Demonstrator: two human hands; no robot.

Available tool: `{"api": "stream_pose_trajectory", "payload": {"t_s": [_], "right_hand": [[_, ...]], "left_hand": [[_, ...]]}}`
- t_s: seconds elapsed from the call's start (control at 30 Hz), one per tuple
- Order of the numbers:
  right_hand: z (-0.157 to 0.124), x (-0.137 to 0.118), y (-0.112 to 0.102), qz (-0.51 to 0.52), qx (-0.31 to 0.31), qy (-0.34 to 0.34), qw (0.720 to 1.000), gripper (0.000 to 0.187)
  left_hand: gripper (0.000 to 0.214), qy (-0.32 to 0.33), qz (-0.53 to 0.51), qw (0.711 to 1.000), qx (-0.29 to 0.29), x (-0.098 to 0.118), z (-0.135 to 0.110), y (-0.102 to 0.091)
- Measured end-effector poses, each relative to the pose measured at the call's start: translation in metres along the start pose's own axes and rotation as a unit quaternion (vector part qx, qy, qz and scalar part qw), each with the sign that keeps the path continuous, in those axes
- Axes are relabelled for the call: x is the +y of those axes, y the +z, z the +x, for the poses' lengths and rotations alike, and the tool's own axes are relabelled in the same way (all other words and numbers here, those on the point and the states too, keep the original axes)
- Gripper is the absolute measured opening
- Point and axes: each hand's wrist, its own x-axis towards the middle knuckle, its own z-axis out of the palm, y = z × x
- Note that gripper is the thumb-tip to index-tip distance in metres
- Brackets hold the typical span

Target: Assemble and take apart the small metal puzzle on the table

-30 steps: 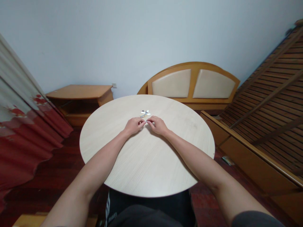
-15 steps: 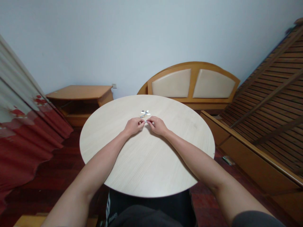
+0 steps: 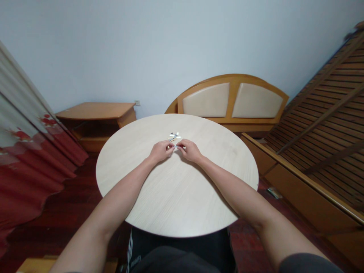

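Note:
Over the middle of the round table, my left hand [image 3: 162,151] and my right hand [image 3: 189,149] meet fingertip to fingertip. Both are closed in a pinch on one small, light grey piece [image 3: 175,146], which shows only as a sliver between them. It is too small for me to make out its kind. Just beyond my fingers lies a small heap of flat pieces [image 3: 174,135], white, grey and tan, with a dark bit at its far left. My fingers hide the near side of this heap.
The pale round table [image 3: 176,197] fills the space before me. Behind it stand a headboard [image 3: 231,121] and a low wooden cabinet [image 3: 96,110]. A red and white curtain [image 3: 34,163] hangs at left. Wooden slats [image 3: 327,132] lean at right above a bed frame [image 3: 298,185].
Hardly anything differs. My fingertips have shifted very slightly around the small grey piece, and both hands keep their place over the table.

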Motion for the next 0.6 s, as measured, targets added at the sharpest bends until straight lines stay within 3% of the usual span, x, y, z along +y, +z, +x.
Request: {"api": "stream_pose_trajectory", "payload": {"t_s": [0.6], "right_hand": [[0.0004,0.0035,0.0021,0.022,0.026,-0.013,0.999,0.016]], "left_hand": [[0.014,0.013,-0.011,1.0,-0.01,-0.0004,-0.0004,-0.0005]]}}
